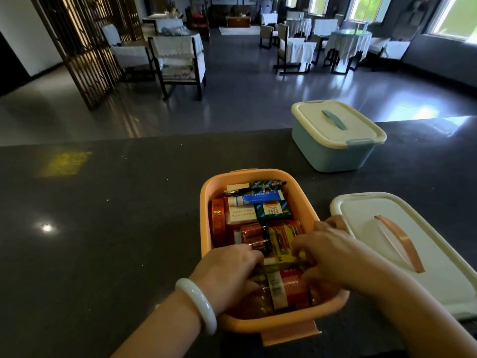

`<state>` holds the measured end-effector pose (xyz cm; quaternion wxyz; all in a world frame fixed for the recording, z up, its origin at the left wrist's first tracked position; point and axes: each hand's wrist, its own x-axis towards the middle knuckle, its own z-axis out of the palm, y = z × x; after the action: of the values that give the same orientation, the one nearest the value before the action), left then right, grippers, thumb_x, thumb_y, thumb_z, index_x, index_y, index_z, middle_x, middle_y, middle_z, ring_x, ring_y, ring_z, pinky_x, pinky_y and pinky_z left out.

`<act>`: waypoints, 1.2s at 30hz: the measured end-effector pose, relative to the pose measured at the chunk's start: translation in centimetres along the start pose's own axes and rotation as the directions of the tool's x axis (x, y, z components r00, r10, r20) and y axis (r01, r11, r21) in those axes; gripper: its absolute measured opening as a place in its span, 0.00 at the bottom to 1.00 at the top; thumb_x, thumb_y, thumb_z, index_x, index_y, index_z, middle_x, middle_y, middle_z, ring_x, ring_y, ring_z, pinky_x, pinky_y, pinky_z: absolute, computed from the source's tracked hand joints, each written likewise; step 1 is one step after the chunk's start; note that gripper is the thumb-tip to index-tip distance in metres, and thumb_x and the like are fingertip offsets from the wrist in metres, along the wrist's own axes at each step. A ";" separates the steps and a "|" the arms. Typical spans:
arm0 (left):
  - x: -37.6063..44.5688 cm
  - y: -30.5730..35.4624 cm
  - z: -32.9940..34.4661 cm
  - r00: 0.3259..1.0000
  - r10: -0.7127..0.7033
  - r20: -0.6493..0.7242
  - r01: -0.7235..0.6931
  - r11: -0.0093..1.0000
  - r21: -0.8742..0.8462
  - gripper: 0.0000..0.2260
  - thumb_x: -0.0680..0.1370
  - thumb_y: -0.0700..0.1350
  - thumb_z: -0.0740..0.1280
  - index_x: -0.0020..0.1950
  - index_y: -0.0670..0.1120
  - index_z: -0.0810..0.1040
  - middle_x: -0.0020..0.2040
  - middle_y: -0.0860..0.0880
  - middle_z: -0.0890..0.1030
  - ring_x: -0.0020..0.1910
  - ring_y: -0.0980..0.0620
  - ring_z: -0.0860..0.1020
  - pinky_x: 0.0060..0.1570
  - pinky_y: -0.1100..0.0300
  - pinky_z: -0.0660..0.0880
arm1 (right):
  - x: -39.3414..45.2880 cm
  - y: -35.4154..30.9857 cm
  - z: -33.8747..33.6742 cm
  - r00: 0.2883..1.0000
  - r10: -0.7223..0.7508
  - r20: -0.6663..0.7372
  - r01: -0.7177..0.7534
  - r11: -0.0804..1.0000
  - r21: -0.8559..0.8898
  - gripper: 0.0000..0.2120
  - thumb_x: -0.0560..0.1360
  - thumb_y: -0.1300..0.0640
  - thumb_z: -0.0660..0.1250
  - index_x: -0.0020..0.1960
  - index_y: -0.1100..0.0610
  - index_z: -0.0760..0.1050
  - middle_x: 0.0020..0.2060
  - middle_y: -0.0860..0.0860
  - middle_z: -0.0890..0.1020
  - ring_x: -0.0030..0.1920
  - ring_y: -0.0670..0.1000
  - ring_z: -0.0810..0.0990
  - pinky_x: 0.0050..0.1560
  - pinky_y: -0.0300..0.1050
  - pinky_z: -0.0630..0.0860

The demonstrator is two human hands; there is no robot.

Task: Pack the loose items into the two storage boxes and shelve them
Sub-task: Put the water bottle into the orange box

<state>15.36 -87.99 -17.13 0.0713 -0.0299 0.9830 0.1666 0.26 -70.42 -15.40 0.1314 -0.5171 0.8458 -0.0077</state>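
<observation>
An open orange storage box point(206, 202) sits on the dark counter in front of me, packed with small boxes, a tube, pens, batteries and red packets. My left hand point(229, 267), with a white bangle on the wrist, and my right hand point(327, 249) both reach into its near half with fingers curled around a yellow AA battery pack point(282, 241) and a red packet point(289, 288). The box's cream lid point(382, 244) with an orange handle lies flat to the right. A blue storage box point(335, 153) with its cream lid shut stands further back right.
The counter's far edge point(154, 139) runs across the middle of the view. Beyond it is a dining room floor with chairs point(178, 60), covered tables point(348, 42) and a wooden lattice screen point(85, 47) at the left.
</observation>
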 end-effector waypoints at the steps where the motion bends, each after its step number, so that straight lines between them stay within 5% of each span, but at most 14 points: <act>1: -0.1 0.0 -0.3 1.000 0.002 -0.022 -0.003 1.000 -0.009 0.16 0.77 0.52 0.67 0.63 0.56 0.71 0.60 0.57 0.74 0.58 0.58 0.74 0.59 0.58 0.73 | 0.2 -0.2 -0.4 1.000 -0.006 -0.017 0.006 1.000 -0.007 0.14 0.70 0.37 0.67 0.53 0.37 0.70 0.41 0.35 0.64 0.44 0.37 0.59 0.55 0.44 0.53; 8: -1.3 -1.2 -4.0 0.973 -0.035 -0.228 0.047 0.998 0.048 0.13 0.76 0.54 0.68 0.59 0.57 0.73 0.56 0.59 0.73 0.57 0.60 0.71 0.57 0.62 0.68 | 3.4 -3.4 -4.3 0.994 -0.050 -0.095 0.050 0.999 -0.004 0.07 0.74 0.43 0.65 0.52 0.41 0.72 0.45 0.37 0.72 0.46 0.37 0.64 0.62 0.47 0.58; 11: -2.4 -3.0 -5.8 0.950 -0.125 -0.287 0.164 0.979 0.118 0.15 0.76 0.54 0.67 0.62 0.57 0.72 0.58 0.57 0.73 0.59 0.57 0.70 0.58 0.60 0.65 | 6.0 -6.4 -5.5 0.974 -0.096 -0.205 0.090 0.995 -0.039 0.09 0.75 0.48 0.66 0.55 0.41 0.73 0.53 0.40 0.77 0.58 0.43 0.71 0.67 0.49 0.62; 14: -4.6 -6.0 -7.1 0.907 -0.275 -0.320 0.340 0.925 0.169 0.18 0.77 0.55 0.66 0.65 0.54 0.70 0.61 0.54 0.72 0.62 0.53 0.70 0.61 0.56 0.67 | 9.4 -10.3 -6.5 0.954 -0.166 -0.249 0.139 0.983 -0.123 0.14 0.75 0.53 0.67 0.60 0.46 0.72 0.57 0.44 0.78 0.58 0.46 0.75 0.62 0.48 0.70; 23: -16.8 -17.9 -9.1 0.593 -0.701 -0.397 0.800 0.567 0.196 0.28 0.75 0.55 0.68 0.72 0.51 0.63 0.68 0.49 0.67 0.68 0.46 0.66 0.69 0.50 0.62 | 20.0 -26.8 -6.6 0.886 -0.463 -0.036 0.418 0.828 -0.373 0.21 0.75 0.60 0.64 0.68 0.57 0.67 0.61 0.56 0.75 0.60 0.57 0.73 0.59 0.53 0.70; 36: -37.2 -37.9 -8.8 0.302 -0.903 -0.305 0.948 0.317 -0.001 0.28 0.75 0.61 0.65 0.70 0.48 0.65 0.67 0.47 0.67 0.66 0.45 0.67 0.64 0.52 0.65 | 32.3 -55.7 -1.9 0.802 -0.557 0.216 0.590 0.794 -0.144 0.31 0.77 0.49 0.66 0.75 0.56 0.57 0.70 0.57 0.67 0.69 0.60 0.66 0.65 0.54 0.67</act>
<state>54.06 -125.32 -15.53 0.0325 -0.6060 0.7948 0.0006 34.54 -124.88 -12.21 0.1372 -0.7591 0.6310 0.0816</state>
